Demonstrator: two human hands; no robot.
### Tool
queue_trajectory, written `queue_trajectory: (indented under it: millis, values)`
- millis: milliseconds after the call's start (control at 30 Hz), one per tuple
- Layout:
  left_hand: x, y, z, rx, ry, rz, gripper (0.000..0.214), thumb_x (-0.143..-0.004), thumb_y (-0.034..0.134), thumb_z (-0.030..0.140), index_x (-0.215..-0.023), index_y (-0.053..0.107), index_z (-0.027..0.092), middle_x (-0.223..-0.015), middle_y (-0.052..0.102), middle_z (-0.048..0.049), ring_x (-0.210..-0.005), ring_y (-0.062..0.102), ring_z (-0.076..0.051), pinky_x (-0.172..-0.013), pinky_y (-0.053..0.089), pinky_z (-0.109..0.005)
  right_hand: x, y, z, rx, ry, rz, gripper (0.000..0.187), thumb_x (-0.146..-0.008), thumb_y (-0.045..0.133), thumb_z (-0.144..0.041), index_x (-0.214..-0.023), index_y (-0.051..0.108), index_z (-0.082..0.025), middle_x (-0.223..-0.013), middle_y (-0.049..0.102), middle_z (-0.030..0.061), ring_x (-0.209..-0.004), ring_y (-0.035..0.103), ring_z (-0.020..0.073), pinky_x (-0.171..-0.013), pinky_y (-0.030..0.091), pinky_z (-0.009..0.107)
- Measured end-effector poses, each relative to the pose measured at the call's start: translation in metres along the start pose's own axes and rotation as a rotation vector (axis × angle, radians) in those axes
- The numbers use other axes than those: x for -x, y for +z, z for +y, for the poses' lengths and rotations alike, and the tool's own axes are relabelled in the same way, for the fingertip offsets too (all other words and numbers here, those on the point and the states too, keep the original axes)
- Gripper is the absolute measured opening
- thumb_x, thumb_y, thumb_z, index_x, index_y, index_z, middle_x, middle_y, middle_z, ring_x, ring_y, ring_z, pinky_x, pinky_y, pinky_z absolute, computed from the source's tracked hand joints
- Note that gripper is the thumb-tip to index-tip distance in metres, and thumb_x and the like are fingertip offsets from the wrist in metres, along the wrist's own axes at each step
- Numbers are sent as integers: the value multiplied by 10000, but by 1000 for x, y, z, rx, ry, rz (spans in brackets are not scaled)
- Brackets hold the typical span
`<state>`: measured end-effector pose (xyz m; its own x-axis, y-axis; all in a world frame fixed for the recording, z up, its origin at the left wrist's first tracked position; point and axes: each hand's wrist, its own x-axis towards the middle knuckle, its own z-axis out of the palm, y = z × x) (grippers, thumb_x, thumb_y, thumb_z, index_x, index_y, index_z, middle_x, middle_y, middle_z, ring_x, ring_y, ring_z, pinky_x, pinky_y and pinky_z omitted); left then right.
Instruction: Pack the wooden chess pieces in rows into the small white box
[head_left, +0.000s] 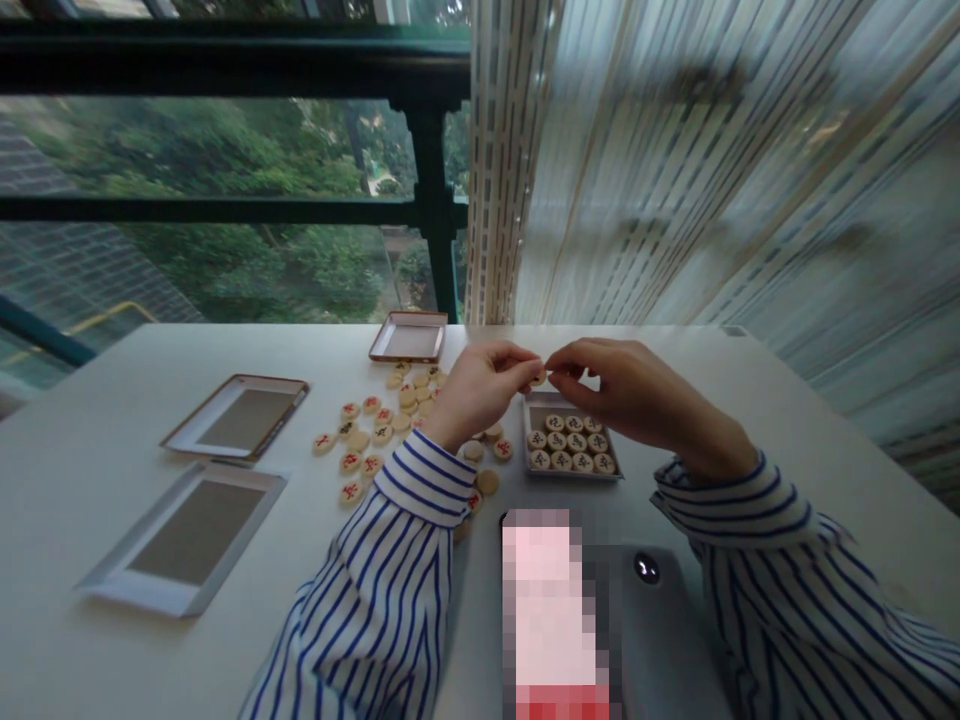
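Note:
My left hand (480, 385) and my right hand (626, 390) meet above the far end of a small tray (571, 472). Between their pinched fingertips sits one round wooden game piece (538, 378); both hands touch it. The tray holds several round pieces with black marks in neat rows. A loose scatter of round pieces (375, 430), many with red marks, lies on the white table (112, 500) left of my left hand and partly under my left wrist. Both sleeves are blue-and-white striped.
A shallow empty tray (409, 338) lies at the table's far edge. Two flat box parts lie at the left, one brown-rimmed (236, 415), one white (187, 535). A grey device (660, 620) sits near me. A railing and striped curtain stand behind.

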<state>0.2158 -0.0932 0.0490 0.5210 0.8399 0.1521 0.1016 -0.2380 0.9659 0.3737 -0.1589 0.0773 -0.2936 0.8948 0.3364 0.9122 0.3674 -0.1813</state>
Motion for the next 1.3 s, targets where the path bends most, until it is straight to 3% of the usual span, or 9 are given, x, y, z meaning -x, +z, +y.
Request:
queue_trajectory:
  millis: [333,500,767,1167,1300]
  values:
    - [-4,-1,-14,-127,-69,-82,236,-812,498,255,-910,670,125,-698,660,-53,-611,567,-107,-552,412,-217,-2,21,17,-63,-8,-3,240,-815,519,-279,-1017,619,-197,-878,662,26,-750,581,132,-644,406,235]
    - [-4,-1,-16,-151,-76,-40,195,-791,532,241,-916,615,116,-697,666,-54,-614,577,-110,-566,427,-221,-3,27,19,-67,-23,13,220,-812,528,-278,-989,622,-187,-864,659,24,-746,580,128,-644,404,228]
    - [-5,5,-17,-170,-132,-55,105,-795,520,180,-811,602,115,-667,652,-48,-591,568,-100,-556,429,-212,-3,26,19,-30,-54,-76,258,-838,501,-322,-1017,634,-192,-876,661,34,-774,582,138,-684,399,234]
    - [-7,5,-26,-266,-177,-65,99,-796,510,221,-832,557,142,-665,661,-62,-600,615,-142,-541,459,-239,-4,29,15,69,-43,-170,246,-838,471,-337,-919,650,-189,-811,667,36,-704,572,134,-616,349,234]
    - [-9,-1,-31,-388,-111,-34,125,-788,509,224,-866,570,147,-738,672,-68,-664,636,-153,-588,464,-248,-5,33,20,99,-23,-199,263,-837,453,-363,-899,644,-192,-786,665,33,-674,564,133,-603,341,241]
